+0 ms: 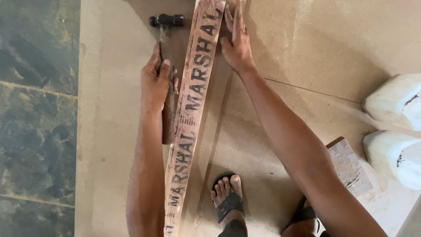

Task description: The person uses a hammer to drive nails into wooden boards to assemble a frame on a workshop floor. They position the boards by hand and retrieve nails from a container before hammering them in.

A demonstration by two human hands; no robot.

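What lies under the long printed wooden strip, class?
The strip lies on a brown board spread over the floor. The right hand presses its far end; the left hand holds a hammer beside it. Whatever lies directly beneath is covered.

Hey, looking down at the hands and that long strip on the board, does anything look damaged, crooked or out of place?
Nothing looks broken or spilled. The long printed strip lies at a slant across the brown board, pressed by the right hand. The left hand grips a hammer. The strip's surface looks worn and smudged.

Broad tan fibreboard sheet (307,52) over dark stone floor (35,109). Carrying a long printed wooden strip (193,109), a wood block (351,169), two white blocks (394,127)
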